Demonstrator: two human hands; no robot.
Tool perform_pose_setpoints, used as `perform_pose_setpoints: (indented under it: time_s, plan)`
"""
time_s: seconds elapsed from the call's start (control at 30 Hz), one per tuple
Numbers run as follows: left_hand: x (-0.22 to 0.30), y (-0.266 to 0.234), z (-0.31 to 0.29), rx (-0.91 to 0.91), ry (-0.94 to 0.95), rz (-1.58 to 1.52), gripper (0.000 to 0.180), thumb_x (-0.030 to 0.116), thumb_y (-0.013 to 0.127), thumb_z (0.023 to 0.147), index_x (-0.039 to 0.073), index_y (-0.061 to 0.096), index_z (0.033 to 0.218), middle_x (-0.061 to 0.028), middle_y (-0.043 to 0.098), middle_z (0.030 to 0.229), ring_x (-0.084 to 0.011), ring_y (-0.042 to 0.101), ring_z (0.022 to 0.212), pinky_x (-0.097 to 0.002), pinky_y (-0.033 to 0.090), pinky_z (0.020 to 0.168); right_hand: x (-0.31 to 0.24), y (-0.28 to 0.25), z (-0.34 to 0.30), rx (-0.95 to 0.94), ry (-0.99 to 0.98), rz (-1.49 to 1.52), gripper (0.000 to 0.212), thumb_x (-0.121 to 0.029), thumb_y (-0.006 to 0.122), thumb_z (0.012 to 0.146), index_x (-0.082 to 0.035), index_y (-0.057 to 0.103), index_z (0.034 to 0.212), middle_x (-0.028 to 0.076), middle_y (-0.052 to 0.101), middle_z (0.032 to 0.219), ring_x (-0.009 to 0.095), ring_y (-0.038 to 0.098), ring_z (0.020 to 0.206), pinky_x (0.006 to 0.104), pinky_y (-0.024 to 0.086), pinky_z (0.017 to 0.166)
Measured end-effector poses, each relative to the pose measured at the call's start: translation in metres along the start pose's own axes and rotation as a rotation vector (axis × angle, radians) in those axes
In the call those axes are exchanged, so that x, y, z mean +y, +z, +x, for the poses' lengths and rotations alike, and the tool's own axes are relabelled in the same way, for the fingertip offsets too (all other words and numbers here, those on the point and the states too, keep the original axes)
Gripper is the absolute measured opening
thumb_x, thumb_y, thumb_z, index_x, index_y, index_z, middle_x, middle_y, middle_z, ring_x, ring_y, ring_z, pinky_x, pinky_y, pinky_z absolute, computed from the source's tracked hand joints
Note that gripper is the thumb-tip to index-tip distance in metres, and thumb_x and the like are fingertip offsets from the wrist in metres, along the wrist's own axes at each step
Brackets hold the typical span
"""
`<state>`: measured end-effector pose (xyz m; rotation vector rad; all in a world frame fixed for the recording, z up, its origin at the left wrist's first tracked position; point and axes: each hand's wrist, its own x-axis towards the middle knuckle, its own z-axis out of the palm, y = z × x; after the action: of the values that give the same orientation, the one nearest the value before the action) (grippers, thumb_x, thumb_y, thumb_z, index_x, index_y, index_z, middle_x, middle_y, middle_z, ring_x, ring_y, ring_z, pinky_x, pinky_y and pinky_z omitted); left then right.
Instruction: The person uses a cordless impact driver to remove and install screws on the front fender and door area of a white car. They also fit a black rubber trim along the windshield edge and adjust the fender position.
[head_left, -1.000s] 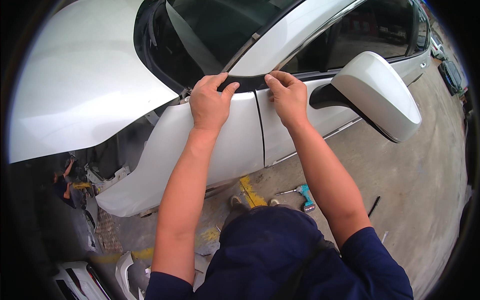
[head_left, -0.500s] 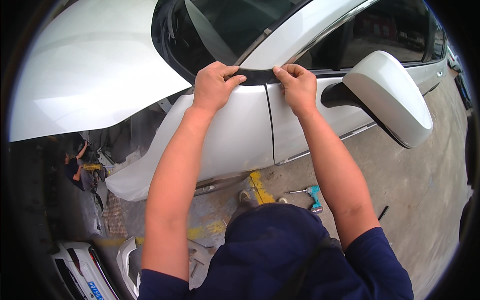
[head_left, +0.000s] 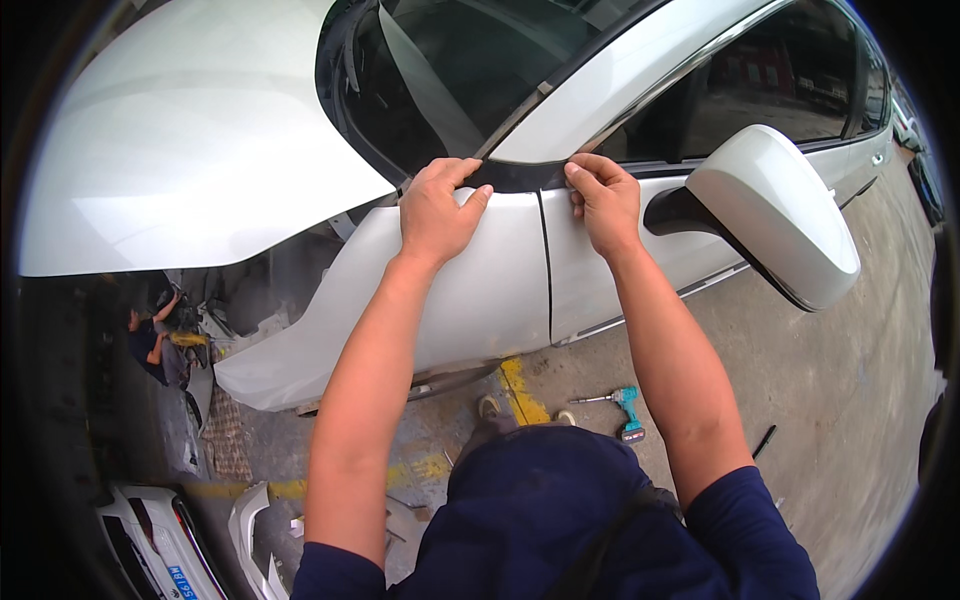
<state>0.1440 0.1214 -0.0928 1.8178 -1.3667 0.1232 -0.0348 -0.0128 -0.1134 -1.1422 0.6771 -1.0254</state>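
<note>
A short black trim strip (head_left: pixel 524 178) lies across the foot of the white windscreen pillar, above the gap between front fender (head_left: pixel 455 290) and front door (head_left: pixel 590 262). My left hand (head_left: pixel 437 212) grips its left end, with the fingers over the upper edge and the thumb along the lower one. At the right end, my right hand (head_left: pixel 606 205) pinches the strip between thumb and curled fingers. The fingertips' undersides are hidden. Just right of that hand, the white door mirror (head_left: pixel 775 215) juts out on its black foot.
The raised white bonnet (head_left: pixel 200 150) spreads over the left. On the floor lie a teal cordless power tool (head_left: pixel 625 408), a dark stick-like object (head_left: pixel 765 440) and a white bumper piece (head_left: pixel 250 540). Another person (head_left: pixel 155 340) works at the car's front, lower left.
My view has shifted, so the car sits slightly lower in the picture. My left thumb has dropped from the strip's face toward its lower edge. The right hand keeps its pinch at the other end.
</note>
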Motion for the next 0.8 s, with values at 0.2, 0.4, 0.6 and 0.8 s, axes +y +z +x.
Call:
perform_pose_setpoints:
  time_s: [0.2,0.4,0.6,0.8]
  plan:
    - [0.003,0.007,0.001,0.09,0.004,-0.118,0.024,0.013,0.072,0.09,0.003,0.073,0.112,-0.0087,0.07,0.108,-0.0193,0.068,0.09,-0.0303,0.054,0.082,-0.005,0.003,-0.001,0.005,-0.002,-0.031,0.013,-0.011,0.072,0.091,0.0,0.072,0.099,-0.001,0.063,0.075,0.006,0.052,0.06,0.0221,0.041,0.05]
    - [0.015,-0.004,0.02,-0.061,-0.245,-0.229,0.023,0.015,0.076,0.088,0.0,0.075,0.105,-0.0049,0.071,0.091,-0.0119,0.062,0.077,-0.0269,0.051,0.073,-0.009,0.001,-0.003,0.017,0.015,-0.056,0.015,-0.013,0.074,0.09,0.0,0.073,0.098,-0.001,0.063,0.076,0.006,0.051,0.059,0.0221,0.04,0.049]
    - [0.016,-0.016,0.034,-0.202,-0.35,-0.248,0.021,0.014,0.078,0.086,-0.001,0.076,0.102,-0.0035,0.071,0.084,-0.0102,0.06,0.074,-0.0261,0.051,0.072,-0.008,0.003,-0.003,0.021,0.008,-0.064,0.016,-0.014,0.075,0.09,0.0,0.073,0.097,-0.001,0.063,0.075,0.005,0.05,0.058,0.0222,0.039,0.048]
    - [0.008,-0.013,0.035,-0.204,-0.326,-0.287,0.02,0.013,0.079,0.086,-0.001,0.075,0.1,-0.0019,0.068,0.08,-0.0092,0.058,0.073,-0.0252,0.049,0.069,-0.007,0.004,-0.002,0.036,0.015,-0.07,0.016,-0.015,0.076,0.09,0.0,0.073,0.096,-0.001,0.063,0.075,0.005,0.05,0.057,0.0218,0.038,0.048]
